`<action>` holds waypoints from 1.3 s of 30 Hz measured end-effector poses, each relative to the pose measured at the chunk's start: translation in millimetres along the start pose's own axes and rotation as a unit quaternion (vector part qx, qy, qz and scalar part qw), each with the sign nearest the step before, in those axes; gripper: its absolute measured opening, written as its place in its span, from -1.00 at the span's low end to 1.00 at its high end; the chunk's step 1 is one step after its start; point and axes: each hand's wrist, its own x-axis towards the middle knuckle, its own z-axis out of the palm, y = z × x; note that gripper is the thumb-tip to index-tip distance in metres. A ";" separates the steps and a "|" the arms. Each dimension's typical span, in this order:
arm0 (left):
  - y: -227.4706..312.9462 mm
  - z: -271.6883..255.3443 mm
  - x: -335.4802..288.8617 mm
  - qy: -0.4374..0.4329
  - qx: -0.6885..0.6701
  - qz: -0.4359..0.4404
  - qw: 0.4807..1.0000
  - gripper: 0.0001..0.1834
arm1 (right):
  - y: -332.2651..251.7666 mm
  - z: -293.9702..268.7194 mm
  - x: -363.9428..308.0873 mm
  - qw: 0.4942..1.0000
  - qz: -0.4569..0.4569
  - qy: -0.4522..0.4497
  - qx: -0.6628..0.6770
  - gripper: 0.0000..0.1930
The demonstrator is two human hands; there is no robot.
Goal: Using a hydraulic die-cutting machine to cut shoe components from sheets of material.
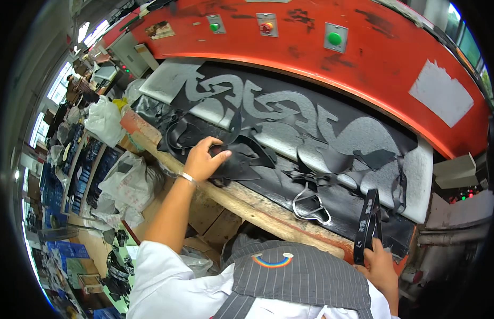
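My left hand (201,161) is at the front of the work surface, thumb and fingers closing on a black sheet scrap (241,166) among thin, curved offcuts. Low on the right, my right hand (381,264) grips a black band-like cutting die (365,228) with white markings, held on edge. Between my hands, a silver metal cutting die (310,206) with a bent outline lies near the front edge. Behind them a dark sheet (342,103) with large curved cut-outs lies over a pale grey pad (420,183), which shows through the holes.
A red machine beam (305,34) with green and red buttons spans the back. A wooden rail (257,212) edges the front. White plastic bags (127,183) and shelves with dark goods stand at left. Grey pipes (454,236) are at right.
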 end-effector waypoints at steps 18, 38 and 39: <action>-217.4 -97.2 82.4 0.034 0.230 -0.122 0.965 -0.31 | -283.7 50.7 256.1 0.979 -0.092 0.175 -0.059 -0.41; -240.9 -210.1 69.3 0.223 -0.324 -0.041 0.918 -0.48 | -336.6 119.6 337.1 0.965 -0.106 0.232 -0.060 -0.47; -255.6 -198.0 73.7 0.191 -0.213 -0.019 0.958 -0.48 | -341.2 121.9 338.7 0.963 -0.114 0.232 -0.081 -0.46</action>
